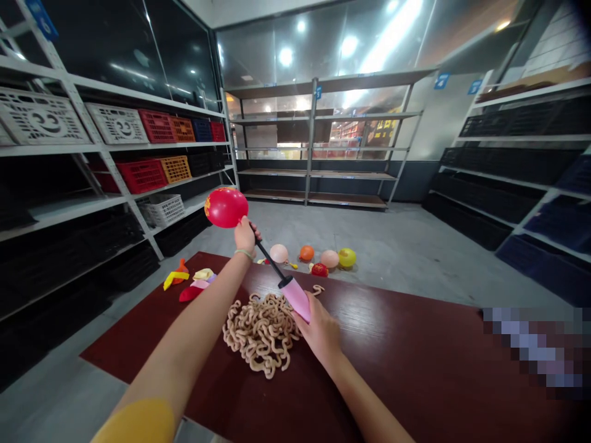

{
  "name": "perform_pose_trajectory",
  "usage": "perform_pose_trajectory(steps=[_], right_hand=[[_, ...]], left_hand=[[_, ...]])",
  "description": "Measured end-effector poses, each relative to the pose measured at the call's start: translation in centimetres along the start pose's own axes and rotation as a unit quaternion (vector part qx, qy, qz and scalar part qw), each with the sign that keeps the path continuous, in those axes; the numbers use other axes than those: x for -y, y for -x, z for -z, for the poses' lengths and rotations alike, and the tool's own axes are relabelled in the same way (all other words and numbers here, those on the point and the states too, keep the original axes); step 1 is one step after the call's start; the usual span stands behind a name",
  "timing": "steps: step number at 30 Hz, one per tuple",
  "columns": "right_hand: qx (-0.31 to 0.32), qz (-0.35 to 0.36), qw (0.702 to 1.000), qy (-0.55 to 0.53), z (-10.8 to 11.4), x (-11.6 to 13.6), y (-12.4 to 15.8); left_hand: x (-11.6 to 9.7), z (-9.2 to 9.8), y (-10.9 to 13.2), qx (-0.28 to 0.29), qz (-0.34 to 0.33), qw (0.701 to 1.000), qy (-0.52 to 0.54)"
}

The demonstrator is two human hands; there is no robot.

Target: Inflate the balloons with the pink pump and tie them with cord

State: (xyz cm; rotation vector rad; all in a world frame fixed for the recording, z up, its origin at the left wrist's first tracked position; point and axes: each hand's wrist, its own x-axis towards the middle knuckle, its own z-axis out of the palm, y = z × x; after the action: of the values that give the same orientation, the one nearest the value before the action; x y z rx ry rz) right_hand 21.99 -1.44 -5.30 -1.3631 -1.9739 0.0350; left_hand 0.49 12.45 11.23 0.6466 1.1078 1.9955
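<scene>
My left hand [246,237] is shut around the neck of a red balloon [226,207], pinching it onto the black tube of a hand pump. The pump's pink barrel [296,298] sits in my right hand [321,333], which rests just above the dark red table [392,351]. Beside that hand lies a heap of beige twisted long balloons [261,332]. Deflated yellow and red balloons [184,286] lie left of my left forearm. Several inflated balloons, including a yellow-green one [346,257], sit on the floor beyond the table.
White metal shelves with red, orange, blue and white plastic baskets [157,126] run along the left. Black crates [508,184] fill the shelves at right, and wooden shelving [314,172] stands at the back. A pixelated patch covers the table's right end.
</scene>
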Motion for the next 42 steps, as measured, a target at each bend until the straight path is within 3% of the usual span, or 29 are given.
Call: perform_pose_trajectory(steps=[3,6,8,10,12,15,18,20,23,28,31,34,39,42], right_hand=[[-0.027,-0.038,0.999,0.010,-0.5,-0.2,0.1],[-0.046,-0.100,0.994,0.007,-0.5,-0.7,0.3],[-0.044,-0.115,0.992,-0.011,-0.3,-1.0,0.4],[-0.023,-0.101,0.994,-0.029,0.0,-1.1,0.4],[0.002,-0.074,0.997,-0.036,0.2,-1.0,0.3],[0.016,-0.037,0.998,-0.040,0.1,-0.7,0.3],[0.011,-0.020,0.998,-0.052,-0.3,-0.5,0.2],[0.001,-0.022,0.998,-0.052,-0.5,-0.6,0.1],[-0.019,-0.040,0.999,-0.029,-0.6,-0.9,0.1],[-0.036,-0.055,0.998,0.014,0.2,-1.4,0.2],[-0.011,-0.022,0.999,0.034,0.8,-1.5,0.2],[0.018,0.017,0.998,0.049,1.1,-1.4,0.0],[0.026,0.049,0.998,0.033,0.9,-0.9,-0.3],[0.018,0.047,0.998,0.037,0.6,-1.1,-0.6]], left_hand=[[1.9,-1.5,3.1,0.039,0.003,0.999,0.003],[5.3,-2.7,8.2,0.135,0.036,0.990,-0.019],[6.9,-2.8,10.7,0.172,0.047,0.984,-0.028],[7.4,-2.2,11.5,0.179,0.056,0.981,-0.041],[6.7,-1.2,10.5,0.162,0.071,0.983,-0.054],[3.7,-0.2,6.8,0.123,0.074,0.988,-0.052],[0.4,-0.4,3.3,0.086,0.038,0.995,-0.041],[-0.5,-0.9,2.5,0.068,0.007,0.997,-0.028],[1.0,-1.5,4.2,0.060,-0.015,0.998,-0.014],[7.3,-0.7,10.4,0.084,0.037,0.995,-0.027],[8.7,0.5,11.3,0.064,0.060,0.996,-0.017],[7.4,1.9,9.3,0.029,0.070,0.997,-0.011],[2.6,3.8,2.9,-0.016,0.034,0.999,-0.017],[2.3,4.0,1.4,-0.057,-0.013,0.998,-0.037]])
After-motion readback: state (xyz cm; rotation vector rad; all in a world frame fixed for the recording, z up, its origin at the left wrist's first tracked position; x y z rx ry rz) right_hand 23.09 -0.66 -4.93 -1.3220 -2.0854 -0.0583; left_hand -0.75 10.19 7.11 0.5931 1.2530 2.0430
